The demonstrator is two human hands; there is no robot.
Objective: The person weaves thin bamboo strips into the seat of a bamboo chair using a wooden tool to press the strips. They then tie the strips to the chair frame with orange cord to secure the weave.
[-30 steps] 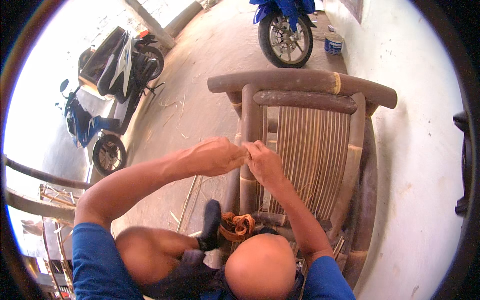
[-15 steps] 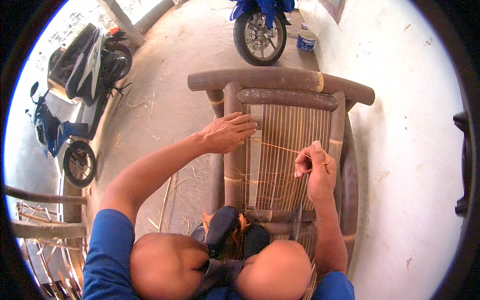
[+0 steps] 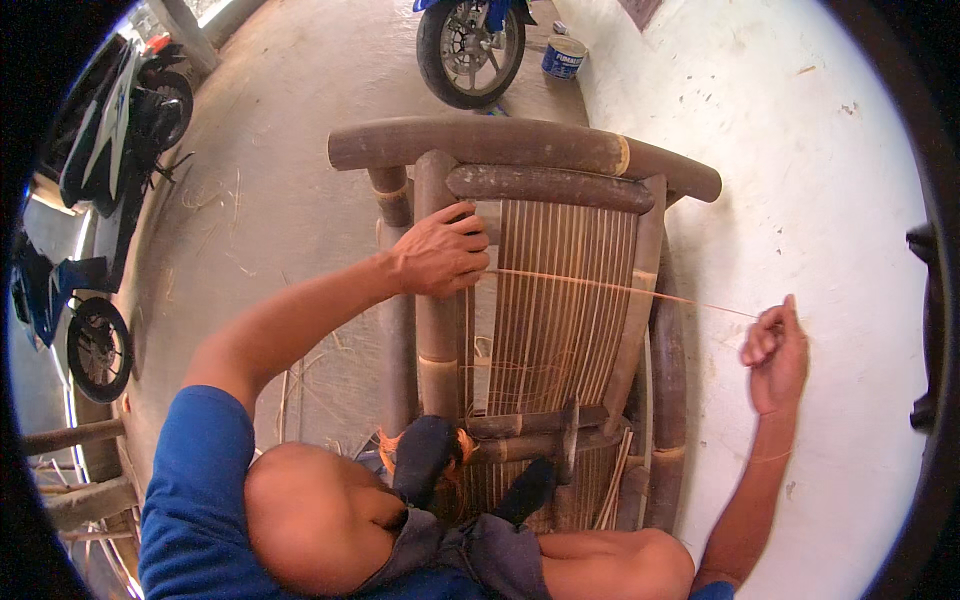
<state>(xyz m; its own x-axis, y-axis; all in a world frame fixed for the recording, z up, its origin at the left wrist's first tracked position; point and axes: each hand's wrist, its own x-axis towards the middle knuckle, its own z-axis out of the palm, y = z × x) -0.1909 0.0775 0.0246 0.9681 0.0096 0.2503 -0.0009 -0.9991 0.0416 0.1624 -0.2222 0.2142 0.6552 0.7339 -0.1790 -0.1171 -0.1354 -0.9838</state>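
A brown bamboo chair frame (image 3: 480, 143) with a panel of thin upright slats (image 3: 560, 300) lies before me. My left hand (image 3: 440, 250) is on its left bamboo post (image 3: 435, 330), fingers bent over the inner edge beside the slats. From there a thin tan strand (image 3: 600, 284) runs taut across the panel and past the right post. Its far end is pinched in my right hand (image 3: 778, 350), held out in front of the white wall. Loose loops of strand (image 3: 540, 380) lie over the lower slats. What the left fingertips press on is hidden.
A dark blade-like piece (image 3: 570, 440) stands at the lower crossbar, near my feet in dark socks (image 3: 424, 455). The white wall (image 3: 780, 180) bounds the right. A motorbike wheel (image 3: 470, 55) and a bucket (image 3: 564, 57) are beyond; another motorbike (image 3: 98, 345) stands left.
My right hand has swung out to the right, past the frame, drawing the strand straight. My left hand stays at the left post, its fingers more bent. The view has shifted right.
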